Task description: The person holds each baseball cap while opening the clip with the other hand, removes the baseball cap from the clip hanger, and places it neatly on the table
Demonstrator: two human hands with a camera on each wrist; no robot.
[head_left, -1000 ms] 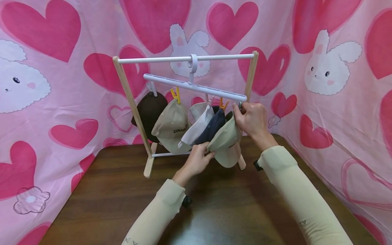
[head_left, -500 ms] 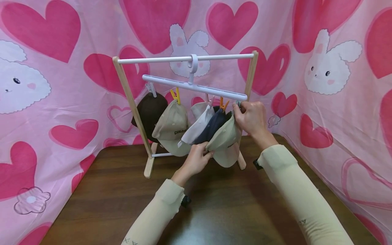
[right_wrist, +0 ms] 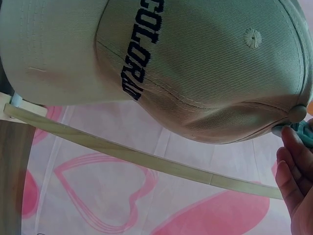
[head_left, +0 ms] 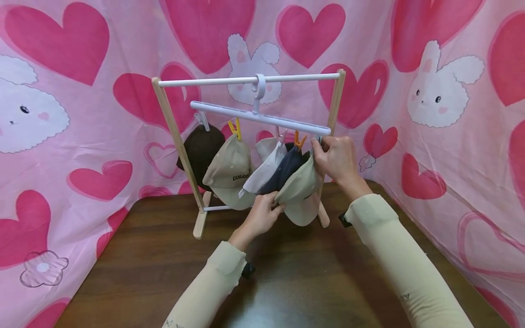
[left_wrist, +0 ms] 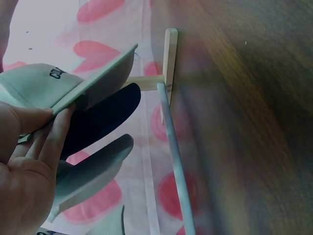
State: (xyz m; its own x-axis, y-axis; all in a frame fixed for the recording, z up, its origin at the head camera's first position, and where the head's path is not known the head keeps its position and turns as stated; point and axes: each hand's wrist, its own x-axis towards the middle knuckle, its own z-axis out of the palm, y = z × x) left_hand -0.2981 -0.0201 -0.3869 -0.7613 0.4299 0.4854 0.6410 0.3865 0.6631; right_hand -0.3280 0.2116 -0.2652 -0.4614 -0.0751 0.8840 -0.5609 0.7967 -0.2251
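Note:
My left hand (head_left: pixel 263 213) pinches the edge of a light khaki baseball cap (head_left: pixel 299 184) near the base of its brim. In the left wrist view, thumb and fingers hold that edge. My right hand (head_left: pixel 337 157) is at the crown, under the low right end of the white hanger (head_left: pixel 262 117). The right wrist view shows its fingers pinching a teal clothespin (right_wrist: pixel 304 133) beside the cap's top button. Dark lettering marks the cap's front. Close to its left hang a navy cap (head_left: pixel 284 169) under an orange clothespin (head_left: pixel 299 140) and a white cap (head_left: pixel 262 174).
Further left, a beige cap (head_left: pixel 229 168) hangs from a yellow clothespin (head_left: pixel 235 129), and a dark brown cap (head_left: pixel 201 148) from a grey one. The hanger hooks over the white rail (head_left: pixel 209 81) of a wooden-legged rack (head_left: pixel 174 132), which stands on a brown table (head_left: pixel 164 269).
Both hands keep their grips almost in place. The khaki cap and my left hand have shifted very slightly left.

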